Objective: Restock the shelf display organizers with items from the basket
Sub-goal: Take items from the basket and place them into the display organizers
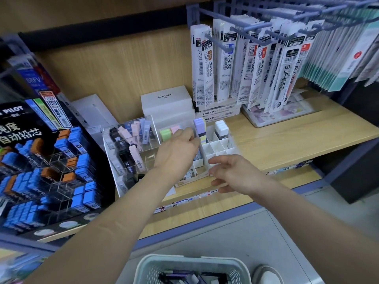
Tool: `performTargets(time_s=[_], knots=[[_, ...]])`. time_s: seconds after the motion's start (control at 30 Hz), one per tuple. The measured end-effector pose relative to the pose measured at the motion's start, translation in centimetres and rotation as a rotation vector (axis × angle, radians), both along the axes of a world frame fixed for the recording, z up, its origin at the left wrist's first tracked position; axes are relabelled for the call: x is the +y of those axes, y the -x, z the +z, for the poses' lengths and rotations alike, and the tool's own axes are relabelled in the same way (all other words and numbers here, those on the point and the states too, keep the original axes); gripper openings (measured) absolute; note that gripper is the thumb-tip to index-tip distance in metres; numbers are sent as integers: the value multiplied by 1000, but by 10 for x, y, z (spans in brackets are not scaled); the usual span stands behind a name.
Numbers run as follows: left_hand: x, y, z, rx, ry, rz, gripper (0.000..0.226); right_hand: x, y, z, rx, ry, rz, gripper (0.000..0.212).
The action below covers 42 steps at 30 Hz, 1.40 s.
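Head view | left hand [180, 146] pinches purple case [198, 125] at organizer [217, 147], centre frame | right hand [231, 173]: grip slack, empty | many slots bare; basket [147, 265] holds more

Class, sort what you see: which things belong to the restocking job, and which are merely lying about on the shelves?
Job: basket, white grid organizer, clear organizer, purple case held by the left hand, right hand.
Lying about: hanging refill packs, white Pilot box, MONO boxes.
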State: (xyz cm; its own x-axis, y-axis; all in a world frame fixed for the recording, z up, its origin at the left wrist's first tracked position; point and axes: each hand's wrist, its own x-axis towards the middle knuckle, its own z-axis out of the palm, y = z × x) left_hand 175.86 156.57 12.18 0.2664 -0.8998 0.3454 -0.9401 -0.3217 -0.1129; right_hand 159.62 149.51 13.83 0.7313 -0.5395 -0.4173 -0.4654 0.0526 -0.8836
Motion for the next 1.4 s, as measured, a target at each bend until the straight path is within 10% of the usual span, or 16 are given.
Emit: performTargets(time_s=[0.37,0.6,0.8,1.07,1.4], knots=[[59,27,17,263,320,-36,19,3,17,15,35,62,84,16],[150,46,-53,485,-376,247,21,75,25,-47,289,16,421,16],[226,65,-169,772,-669,370,26,140,56,-170,498,-191,181,14],[213,108,-261,932,-796,180,46,158,87,-328,634,-60,174,59],[235,116,-293,787,-958,143,80,176,94,-322,622,331,755,115]])
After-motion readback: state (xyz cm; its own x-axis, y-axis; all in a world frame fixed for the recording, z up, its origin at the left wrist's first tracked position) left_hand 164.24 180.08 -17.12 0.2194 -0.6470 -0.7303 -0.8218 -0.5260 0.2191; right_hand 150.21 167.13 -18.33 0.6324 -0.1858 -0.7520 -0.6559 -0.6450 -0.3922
